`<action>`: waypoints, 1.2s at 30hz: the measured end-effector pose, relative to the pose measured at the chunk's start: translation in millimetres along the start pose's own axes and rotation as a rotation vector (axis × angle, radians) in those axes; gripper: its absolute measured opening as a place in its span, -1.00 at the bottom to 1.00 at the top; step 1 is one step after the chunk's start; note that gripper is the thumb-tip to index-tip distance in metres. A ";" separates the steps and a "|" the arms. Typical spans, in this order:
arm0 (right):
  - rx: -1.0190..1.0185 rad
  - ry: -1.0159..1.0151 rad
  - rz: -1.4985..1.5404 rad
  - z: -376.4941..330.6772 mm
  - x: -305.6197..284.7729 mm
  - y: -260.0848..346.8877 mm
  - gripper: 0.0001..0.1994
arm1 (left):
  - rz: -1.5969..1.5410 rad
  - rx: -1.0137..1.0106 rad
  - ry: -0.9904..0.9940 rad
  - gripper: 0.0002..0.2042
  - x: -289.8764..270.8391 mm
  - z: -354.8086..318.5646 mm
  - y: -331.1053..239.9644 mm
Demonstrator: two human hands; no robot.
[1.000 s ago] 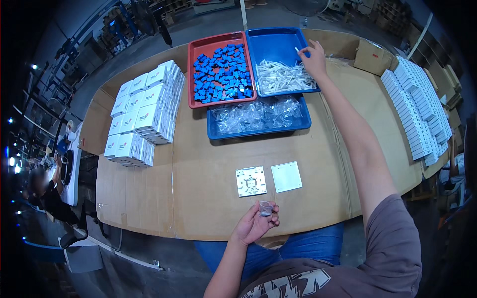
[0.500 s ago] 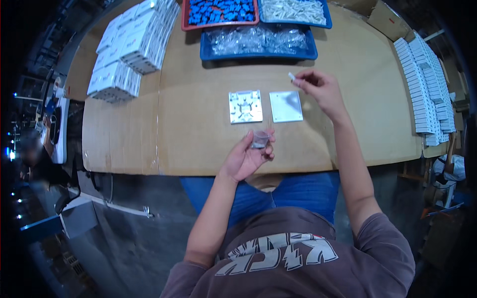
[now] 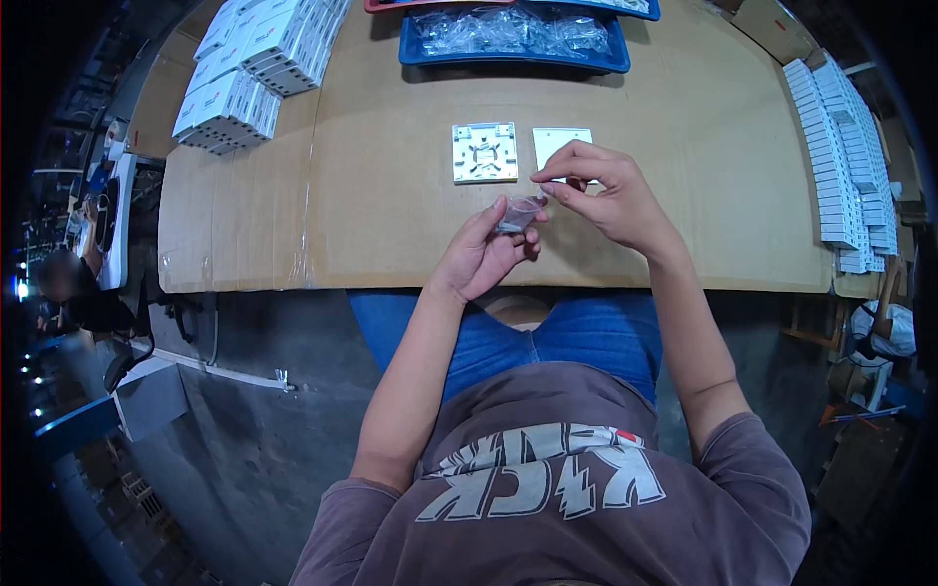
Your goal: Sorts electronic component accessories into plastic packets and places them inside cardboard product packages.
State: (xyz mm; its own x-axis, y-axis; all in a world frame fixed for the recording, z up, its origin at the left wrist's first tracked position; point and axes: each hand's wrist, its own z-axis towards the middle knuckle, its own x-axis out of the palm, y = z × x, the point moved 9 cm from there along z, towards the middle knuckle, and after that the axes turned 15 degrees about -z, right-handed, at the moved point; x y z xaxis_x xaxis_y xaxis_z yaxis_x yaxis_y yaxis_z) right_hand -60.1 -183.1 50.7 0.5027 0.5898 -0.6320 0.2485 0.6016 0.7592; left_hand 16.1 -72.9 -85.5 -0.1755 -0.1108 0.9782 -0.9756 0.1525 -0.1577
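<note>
My left hand, palm up, holds a small clear plastic bag between thumb and fingers, its mouth spread a little. Something small and pale lies in the bag, too small to name. Just right of the bag's mouth, my right hand pinches a small white piece, mostly covered by the fingertips. Beyond the hands lies a white square plate with moulded fittings. Beside it is a plain white square plate, partly hidden behind my right hand.
A blue tray of clear plastic bags stands at the table's far side, with a red tray and another blue tray behind. White boxes are stacked at left, more white boxes at right. A person is at far left.
My right hand has come left and nearer, bringing the white piece to the bag's mouth. The whole view has shifted, so the table and trays sit higher in the picture.
</note>
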 end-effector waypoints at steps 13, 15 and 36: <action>-0.192 0.131 -0.150 5.9 30.1 19.4 -0.89 | -0.017 0.011 -0.007 -0.57 -0.5 -6.1 0.2; -0.232 0.147 -0.153 6.3 32.8 18.2 -0.89 | -0.029 0.005 -0.006 -0.60 -2.9 -6.8 1.4; -0.032 0.725 0.047 -1.0 71.6 10.0 -0.68 | 0.103 -0.019 -0.126 -0.58 -8.1 -7.7 3.0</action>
State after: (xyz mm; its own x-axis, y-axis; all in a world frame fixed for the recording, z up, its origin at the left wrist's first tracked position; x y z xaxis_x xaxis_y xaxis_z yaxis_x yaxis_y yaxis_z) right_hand -22.5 -134.3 12.9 -0.1656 0.8178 -0.5512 0.2103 0.5753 0.7904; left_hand 15.6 -63.9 -92.8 -0.2911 -0.2153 0.9322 -0.9491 0.1879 -0.2530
